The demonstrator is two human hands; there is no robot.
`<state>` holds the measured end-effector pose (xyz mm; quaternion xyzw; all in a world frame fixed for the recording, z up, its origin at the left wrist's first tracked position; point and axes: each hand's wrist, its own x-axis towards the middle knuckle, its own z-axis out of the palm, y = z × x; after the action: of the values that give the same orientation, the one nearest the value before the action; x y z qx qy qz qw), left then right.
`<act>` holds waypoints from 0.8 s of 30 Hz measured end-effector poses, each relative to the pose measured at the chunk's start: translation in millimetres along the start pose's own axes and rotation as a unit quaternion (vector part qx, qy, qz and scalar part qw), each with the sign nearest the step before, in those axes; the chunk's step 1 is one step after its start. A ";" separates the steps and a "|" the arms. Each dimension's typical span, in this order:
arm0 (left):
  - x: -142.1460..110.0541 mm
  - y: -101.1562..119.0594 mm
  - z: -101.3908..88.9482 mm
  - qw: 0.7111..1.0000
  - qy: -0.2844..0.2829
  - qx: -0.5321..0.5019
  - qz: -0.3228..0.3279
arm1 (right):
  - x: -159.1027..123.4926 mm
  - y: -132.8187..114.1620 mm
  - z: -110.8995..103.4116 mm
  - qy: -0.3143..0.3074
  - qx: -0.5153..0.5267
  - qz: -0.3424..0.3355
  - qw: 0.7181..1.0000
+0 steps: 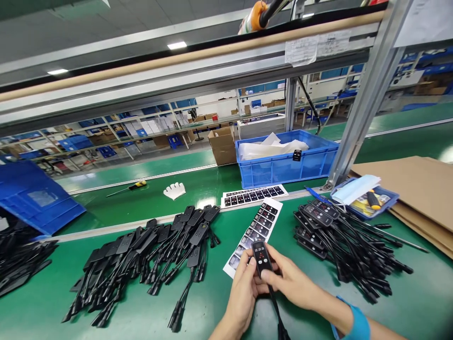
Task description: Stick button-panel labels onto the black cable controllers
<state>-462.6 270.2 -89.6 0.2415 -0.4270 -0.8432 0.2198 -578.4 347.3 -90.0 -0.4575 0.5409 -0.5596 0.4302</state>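
Note:
Between both hands is a black cable controller (261, 259) with a dark printed label, small red marks and two pale buttons on its face; its cable hangs toward me. My left hand (244, 288) grips its left side, thumb along the edge. My right hand (288, 278) closes on the right side, thumb on the lower face. Just beyond lies a white sheet of labels (271, 208), partly hidden by the hands. A pile of controllers without visible labels (123, 243) spreads to the left, and a pile of labelled controllers (320, 215) lies to the right.
A second label sheet (255, 194) lies before a blue crate (276, 172) holding white paper. Further left are a white glove (174, 190), a screwdriver (136, 185) and a tilted blue bin (31, 198). At right, a small blue tray (384, 208) and cardboard sheets (417, 189) sit beside a metal post (368, 99).

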 end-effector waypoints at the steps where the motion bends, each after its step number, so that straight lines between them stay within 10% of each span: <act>1: 0.4 -1.6 -0.5 1.000 0.003 0.016 0.005 | 0.2 1.1 -0.9 0.031 -0.036 -0.006 0.999; 9: 1.2 -11.0 1.4 0.995 0.019 0.098 0.026 | 1.3 4.6 -0.7 0.096 -0.219 -0.041 0.970; 13: 2.2 -10.5 0.3 0.999 0.027 0.029 0.014 | -0.7 1.1 -3.9 0.088 -0.337 -0.089 0.933; 16: -3.3 -3.2 -5.1 0.986 -0.005 0.160 0.035 | -4.8 -0.4 -12.1 0.062 -0.452 -0.076 0.887; 21: -22.8 7.1 -31.9 0.798 -0.010 0.572 0.191 | -5.3 -2.4 -26.7 0.084 -0.705 0.032 0.704; 24: -29.7 2.4 -53.2 0.754 0.004 0.627 0.196 | 10.0 -12.1 -32.3 0.094 -0.755 0.031 0.648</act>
<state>-407.2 253.4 -108.7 0.2395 -0.8974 -0.3234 0.1811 -612.0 344.9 -77.3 -0.5517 0.8279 0.0162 -0.1003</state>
